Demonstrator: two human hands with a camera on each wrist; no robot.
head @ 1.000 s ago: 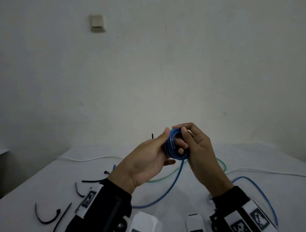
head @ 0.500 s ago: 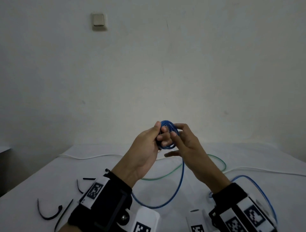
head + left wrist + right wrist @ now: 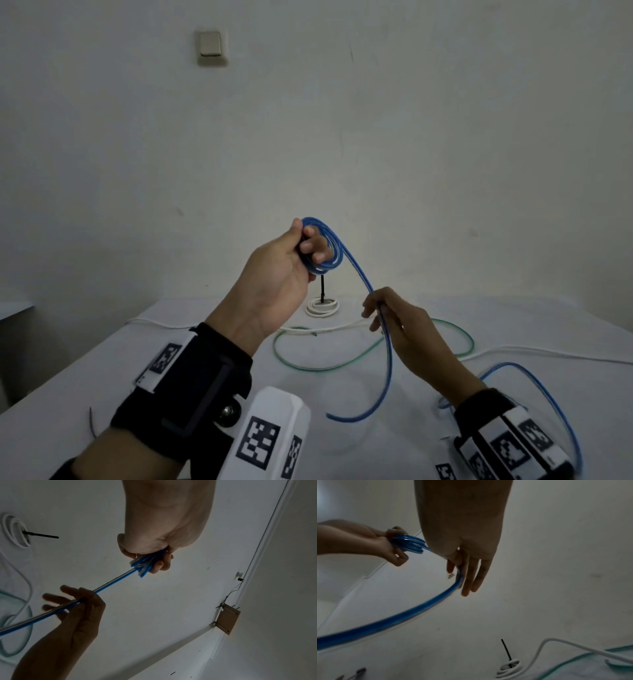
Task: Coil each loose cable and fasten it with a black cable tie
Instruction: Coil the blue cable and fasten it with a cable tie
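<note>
While I'm watching the feeds from my desk, nearest the head camera are the two wrist rigs, and low on the right a slack loop of the blue cable [image 3: 388, 359] sags onto the white table [image 3: 85, 387]. Next out, my right hand [image 3: 404, 325] has the cable running up through it: thumb and first finger look pinched on it, the other fingers [image 3: 475, 574] straight (wrist view is a bit blurry, so I'm going by the other two angles). From there the cable climbs to my left hand [image 3: 284, 267], held higher, fingers curled tight around a small bundle of blue loops, with the fingertips poking through the middle of the coil. Beyond the hands, a green cable [image 3: 342, 363] lies in a loose loop on the table, crossed by a loose white cable [image 3: 322, 329]. Farther back sits a coiled white cable [image 3: 322, 306] with a black cable tie [image 3: 322, 289] sticking straight up from it. On the far wall there's a light switch [image 3: 210, 47].
</note>
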